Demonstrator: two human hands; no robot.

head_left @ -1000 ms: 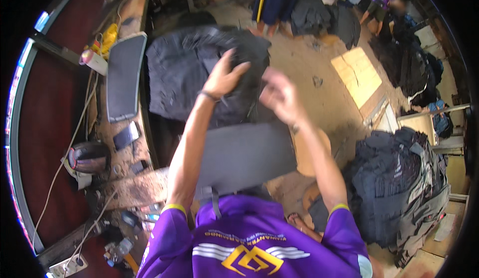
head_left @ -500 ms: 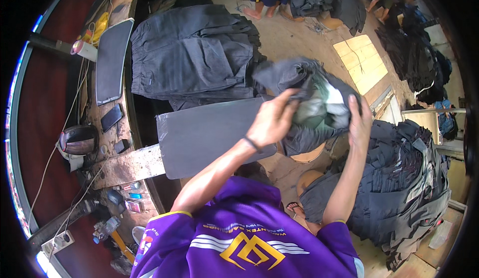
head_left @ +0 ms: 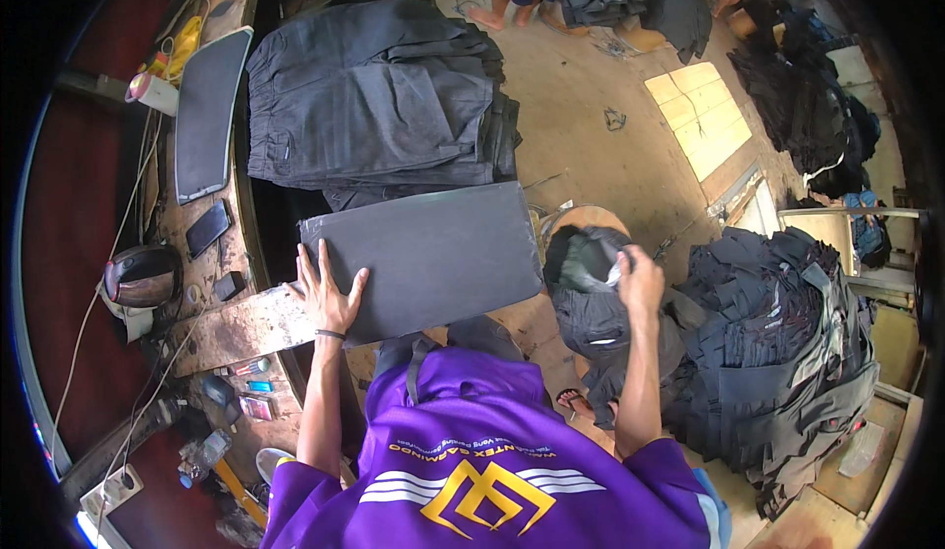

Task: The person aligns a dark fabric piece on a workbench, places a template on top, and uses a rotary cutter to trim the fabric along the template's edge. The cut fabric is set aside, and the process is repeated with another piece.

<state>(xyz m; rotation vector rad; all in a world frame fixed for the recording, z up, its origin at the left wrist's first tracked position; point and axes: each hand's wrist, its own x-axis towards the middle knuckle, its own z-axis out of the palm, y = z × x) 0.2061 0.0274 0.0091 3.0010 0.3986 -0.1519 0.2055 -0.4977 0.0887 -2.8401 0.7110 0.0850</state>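
My left hand (head_left: pixel 330 298) lies flat with spread fingers on the left end of a dark rectangular board (head_left: pixel 433 258). Bunched dark grey trousers (head_left: pixel 591 322) hang beside the board's right end, their waist turned up so that a pale inside shows. At that waist edge my right hand (head_left: pixel 642 281) is closed on the cloth; its fingertips are partly hidden. Behind the board rises a stack of folded dark grey elastic-waist trousers (head_left: pixel 374 101).
A round wooden stool top (head_left: pixel 588 219) shows behind the held trousers. To the right is a big heap of dark garments (head_left: pixel 778 342). A workbench on the left bears a phone (head_left: pixel 209 229), a second dark board (head_left: pixel 214 116) and cables. A person's feet (head_left: pixel 502 12) are at the far side.
My left hand has let go of the trousers and come left onto the board. The right hand has lowered the trousers from above the board's far right corner to beside its right end.
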